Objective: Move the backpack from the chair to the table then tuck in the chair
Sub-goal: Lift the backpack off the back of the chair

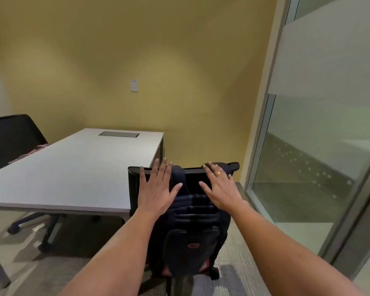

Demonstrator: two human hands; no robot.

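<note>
- Both hands, left (156,189) and right (219,186), reach out flat with fingers spread, gripping nothing.
- Dark fabric backpack (190,227) sits on the black office chair (220,166).
- Long white surface (73,165) lies just left.

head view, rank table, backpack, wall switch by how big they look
1. table
2. backpack, though it sits nearer the camera, so true size is unsure
3. wall switch, clearly smallest
</note>
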